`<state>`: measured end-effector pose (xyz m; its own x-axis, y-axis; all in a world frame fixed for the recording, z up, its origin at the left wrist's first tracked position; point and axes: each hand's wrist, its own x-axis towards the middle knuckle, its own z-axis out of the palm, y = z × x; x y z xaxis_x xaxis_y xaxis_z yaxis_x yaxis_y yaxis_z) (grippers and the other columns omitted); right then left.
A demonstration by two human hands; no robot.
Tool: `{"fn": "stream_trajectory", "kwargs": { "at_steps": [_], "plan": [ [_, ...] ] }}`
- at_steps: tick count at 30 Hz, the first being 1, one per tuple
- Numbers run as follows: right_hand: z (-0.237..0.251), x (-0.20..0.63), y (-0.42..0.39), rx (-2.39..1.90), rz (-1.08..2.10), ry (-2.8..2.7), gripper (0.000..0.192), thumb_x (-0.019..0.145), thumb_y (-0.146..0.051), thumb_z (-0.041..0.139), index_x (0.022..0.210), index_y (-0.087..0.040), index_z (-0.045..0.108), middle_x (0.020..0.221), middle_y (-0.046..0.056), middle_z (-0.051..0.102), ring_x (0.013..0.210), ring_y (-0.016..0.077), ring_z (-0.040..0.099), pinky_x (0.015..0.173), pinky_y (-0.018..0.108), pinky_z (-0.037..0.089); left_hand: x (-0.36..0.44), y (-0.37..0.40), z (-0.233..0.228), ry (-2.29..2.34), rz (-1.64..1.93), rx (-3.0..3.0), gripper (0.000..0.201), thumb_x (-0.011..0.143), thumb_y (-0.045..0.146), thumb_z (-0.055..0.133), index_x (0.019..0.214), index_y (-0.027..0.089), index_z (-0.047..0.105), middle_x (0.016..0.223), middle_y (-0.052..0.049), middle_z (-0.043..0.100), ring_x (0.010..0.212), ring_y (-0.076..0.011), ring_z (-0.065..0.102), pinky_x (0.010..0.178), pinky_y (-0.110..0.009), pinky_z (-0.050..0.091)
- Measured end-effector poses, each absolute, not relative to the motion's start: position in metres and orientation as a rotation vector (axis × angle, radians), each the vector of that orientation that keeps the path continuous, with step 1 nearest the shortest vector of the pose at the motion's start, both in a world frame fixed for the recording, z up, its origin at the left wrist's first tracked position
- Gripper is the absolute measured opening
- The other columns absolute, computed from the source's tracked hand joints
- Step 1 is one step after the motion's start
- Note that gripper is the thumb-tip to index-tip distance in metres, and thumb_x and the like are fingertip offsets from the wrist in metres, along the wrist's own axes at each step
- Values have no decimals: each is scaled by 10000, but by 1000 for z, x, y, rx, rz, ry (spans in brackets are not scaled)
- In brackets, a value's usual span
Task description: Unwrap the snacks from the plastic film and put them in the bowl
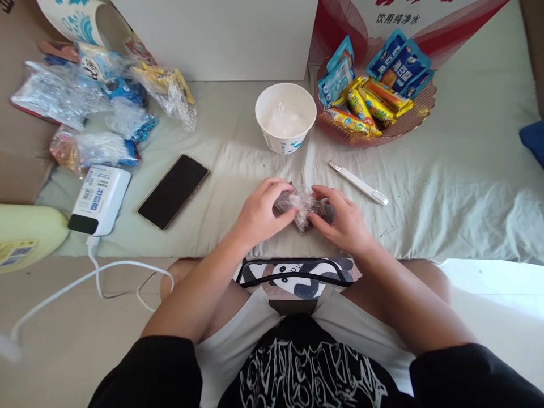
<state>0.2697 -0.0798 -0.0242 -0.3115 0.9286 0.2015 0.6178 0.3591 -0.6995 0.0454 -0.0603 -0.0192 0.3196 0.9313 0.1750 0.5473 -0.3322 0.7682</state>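
Note:
Between my hands lies a crumpled clear plastic wrapper (pixel 302 205) with something dark in or under it; what that is, I cannot make out. My left hand (pixel 264 212) has its thumb and fingers closed around the wrapper's left side. From the other side, my right hand (pixel 342 218) grips it with curled fingers. Just beyond stands a white paper tub (pixel 285 122) with clear, crumpled plastic inside. A white utility knife (pixel 359 182) lies on the cloth to the right of my right hand.
A black phone (pixel 174 191) and a white power bank (pixel 100 199) with a cable lie left. Behind them are several plastic-wrapped packets (pixel 63 93). A pinkish bowl (pixel 419 116) holds yellow and blue snack packs. White and red boxes (pixel 221 39) stand at the back.

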Motion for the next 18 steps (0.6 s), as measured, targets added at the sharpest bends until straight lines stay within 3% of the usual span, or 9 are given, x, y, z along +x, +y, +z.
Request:
{"fn": "stream_trajectory", "kwargs": {
  "at_steps": [2,5,8,11,13,15,18],
  "plan": [
    [-24,269,-80,-1332,702,-2004,421,897,-238,594,1316,-219,626,992,71,738,980,243,704,899,403,580,44,-58,-17,1363,906,1907,113,897,280,636,991,222,663,1001,-46,739,922,-208,699,855,-357,573],
    [-21,280,-74,-1328,678,-1957,290,885,-187,567,1129,-237,714,909,49,714,898,224,695,859,390,574,34,-49,-19,1465,1008,1725,113,896,317,624,853,216,654,808,-8,715,725,-163,643,695,-305,539],
    [-18,299,-65,-1411,563,-1823,133,855,-193,576,873,-238,700,921,54,702,867,215,677,834,392,565,17,-37,-28,1539,1106,1536,49,810,257,649,795,218,625,747,14,682,675,-145,618,603,-262,500],
    [-17,314,-56,-1610,419,-1640,117,835,-181,550,805,-231,651,947,69,693,914,224,672,820,393,554,1,-29,-37,1646,1130,1477,132,754,186,643,876,234,630,773,25,667,634,-129,585,549,-246,462],
    [-16,318,-54,-1676,348,-1569,151,844,-175,503,837,-231,644,989,85,694,982,241,674,840,408,550,-4,-28,-37,1688,1181,1513,254,751,162,635,989,250,642,905,-1,708,742,-152,647,628,-266,521],
    [-14,316,-55,-1608,338,-1581,180,874,-209,481,940,-234,646,1079,106,702,1072,264,674,892,435,548,-4,-29,-34,1639,1219,1627,338,783,184,639,1112,263,641,1109,-47,722,993,-209,697,805,-320,583],
    [-10,309,-60,-1405,383,-1763,289,900,-358,545,1145,-230,629,1221,135,703,1184,308,661,984,484,535,2,-32,-27,1497,1134,1916,500,790,289,736,1274,271,612,1399,-104,626,1338,-315,583,1073,-455,540]
  ]
}}
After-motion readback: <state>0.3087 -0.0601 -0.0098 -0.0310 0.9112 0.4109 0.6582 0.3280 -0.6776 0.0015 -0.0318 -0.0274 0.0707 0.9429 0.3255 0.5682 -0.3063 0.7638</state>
